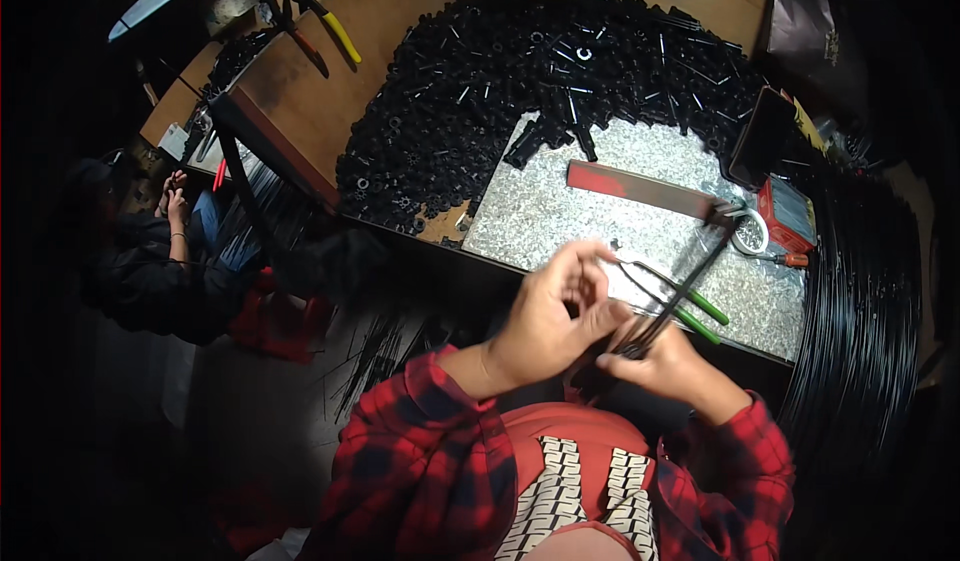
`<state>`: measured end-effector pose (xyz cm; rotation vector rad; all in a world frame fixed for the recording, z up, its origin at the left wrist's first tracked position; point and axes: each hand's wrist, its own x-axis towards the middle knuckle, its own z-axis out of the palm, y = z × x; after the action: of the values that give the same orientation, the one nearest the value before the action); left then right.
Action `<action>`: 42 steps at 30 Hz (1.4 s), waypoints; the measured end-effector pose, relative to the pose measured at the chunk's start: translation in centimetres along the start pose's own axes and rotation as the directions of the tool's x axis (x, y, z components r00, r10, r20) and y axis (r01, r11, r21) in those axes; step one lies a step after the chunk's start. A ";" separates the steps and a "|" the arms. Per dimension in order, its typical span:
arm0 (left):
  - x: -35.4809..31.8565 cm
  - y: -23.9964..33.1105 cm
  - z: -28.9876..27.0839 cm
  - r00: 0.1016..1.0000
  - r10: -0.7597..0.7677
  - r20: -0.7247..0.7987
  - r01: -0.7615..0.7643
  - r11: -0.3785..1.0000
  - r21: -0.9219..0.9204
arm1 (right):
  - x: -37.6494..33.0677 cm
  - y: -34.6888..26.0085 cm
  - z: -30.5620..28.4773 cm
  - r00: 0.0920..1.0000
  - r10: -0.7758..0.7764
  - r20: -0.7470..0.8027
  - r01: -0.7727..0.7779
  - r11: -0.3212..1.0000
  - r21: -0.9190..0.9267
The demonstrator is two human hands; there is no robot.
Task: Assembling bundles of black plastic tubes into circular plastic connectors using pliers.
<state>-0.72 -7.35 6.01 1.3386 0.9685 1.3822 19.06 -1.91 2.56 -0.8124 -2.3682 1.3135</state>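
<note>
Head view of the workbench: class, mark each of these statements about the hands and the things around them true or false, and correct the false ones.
1. The right hand grips a bundle of thin black rods. True.
2. The green-handled pliers lie on the wooden board. False: they lie on the speckled metal sheet.
3. A heap of small black parts curves around the sheet's far side. True.
4. The left hand rests flat on the sheet. False: it is raised, fingers at the rods.
5. The yellow-handled pliers sit beside the right hand. False: they lie far off on the wooden bench.

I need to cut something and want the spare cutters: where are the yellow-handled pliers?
In the head view, the yellow-handled pliers lie at the upper left on the wooden table, left of the heap of black parts.
</note>
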 end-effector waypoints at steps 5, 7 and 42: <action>4.2 4.6 0.4 0.988 0.139 -0.061 -0.150 0.957 -0.248 | 0.8 0.8 2.4 0.984 0.123 0.127 -0.139 0.982 0.127; 5.1 5.2 0.0 0.995 0.103 0.003 -0.095 0.931 -0.354 | 1.0 1.2 2.3 0.988 0.104 0.114 -0.117 0.987 0.115; 6.3 6.7 0.8 0.971 0.237 0.039 -0.241 0.959 0.149 | 3.5 -6.1 -6.1 0.961 -0.200 -0.189 0.274 0.775 0.570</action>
<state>-0.33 -2.90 14.10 1.6255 0.9370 1.4942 17.46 1.83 10.94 -0.3664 -1.7199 1.6962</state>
